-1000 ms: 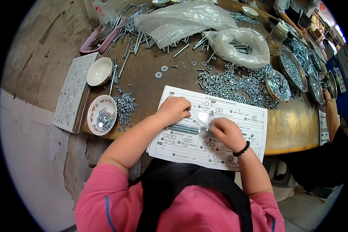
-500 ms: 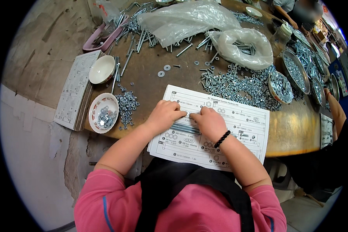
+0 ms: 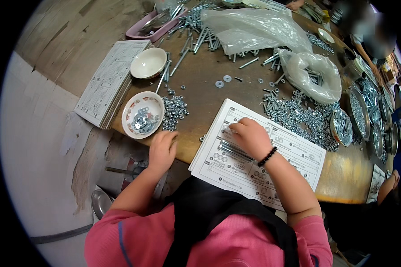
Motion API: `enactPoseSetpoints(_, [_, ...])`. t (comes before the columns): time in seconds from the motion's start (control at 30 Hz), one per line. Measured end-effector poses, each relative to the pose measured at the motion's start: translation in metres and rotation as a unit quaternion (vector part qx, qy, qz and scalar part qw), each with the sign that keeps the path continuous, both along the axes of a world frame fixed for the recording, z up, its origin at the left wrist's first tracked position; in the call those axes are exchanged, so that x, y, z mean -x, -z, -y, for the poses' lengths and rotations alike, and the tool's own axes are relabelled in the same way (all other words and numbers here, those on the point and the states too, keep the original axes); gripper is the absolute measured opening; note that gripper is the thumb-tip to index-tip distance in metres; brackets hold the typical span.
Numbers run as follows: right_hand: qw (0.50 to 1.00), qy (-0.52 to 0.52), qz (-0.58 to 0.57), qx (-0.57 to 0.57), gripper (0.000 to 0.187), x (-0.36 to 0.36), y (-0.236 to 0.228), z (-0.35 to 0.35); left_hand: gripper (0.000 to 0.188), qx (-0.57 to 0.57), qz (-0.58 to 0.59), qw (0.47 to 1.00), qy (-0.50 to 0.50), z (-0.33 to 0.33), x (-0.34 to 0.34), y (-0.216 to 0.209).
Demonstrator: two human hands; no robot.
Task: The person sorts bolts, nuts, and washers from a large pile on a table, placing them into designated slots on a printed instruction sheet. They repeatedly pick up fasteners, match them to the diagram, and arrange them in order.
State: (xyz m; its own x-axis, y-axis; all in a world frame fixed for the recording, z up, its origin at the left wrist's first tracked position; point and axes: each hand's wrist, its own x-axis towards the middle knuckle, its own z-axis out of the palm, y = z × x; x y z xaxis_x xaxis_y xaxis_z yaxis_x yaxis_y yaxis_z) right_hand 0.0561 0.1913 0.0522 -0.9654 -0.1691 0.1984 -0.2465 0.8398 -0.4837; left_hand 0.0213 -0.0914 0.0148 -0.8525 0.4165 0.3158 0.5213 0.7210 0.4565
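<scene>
A stack of printed sheets (image 3: 218, 171) with line drawings of hardware lies at the table's front edge. Several long bolts (image 3: 235, 150) rest side by side on its top sheet. Over the sheet, beside the bolts, my right hand (image 3: 252, 139) has thumb and fingertips drawn together; anything between them is hidden. My left hand (image 3: 162, 151) is at the table edge with fingers stretched out, just below a pile of small nuts (image 3: 175, 107). Left of that pile stands a patterned white bowl (image 3: 128, 111) holding washers or nuts.
Behind the bowl are an empty white bowl (image 3: 148, 63) and a second paper stack (image 3: 107, 84). Nuts and short bolts (image 3: 298, 113) spread to the right, with plastic bags (image 3: 254, 29) behind them. Metal trays (image 3: 360, 113) line the right side, where other people work.
My left hand has left the sheet and moved left to the table edge near the nuts. My right hand stays over the sheet. The whole view has shifted.
</scene>
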Motion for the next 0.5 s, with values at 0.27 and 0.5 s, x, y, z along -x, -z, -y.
enactPoseSetpoints(0.27, [0.99, -0.139, -0.036, -0.002, 0.022, 0.078, 0.022, 0.077, 0.046, 0.099, -0.025, 0.992, -0.068, 0.015, 0.0, 0.002])
enactPoseSetpoints(0.5, [0.989, -0.137, 0.037, -0.05, 0.017, 0.11, 0.035, 0.101, 0.022, -0.013, 0.007, 0.999, -0.032, 0.01, 0.011, 0.007])
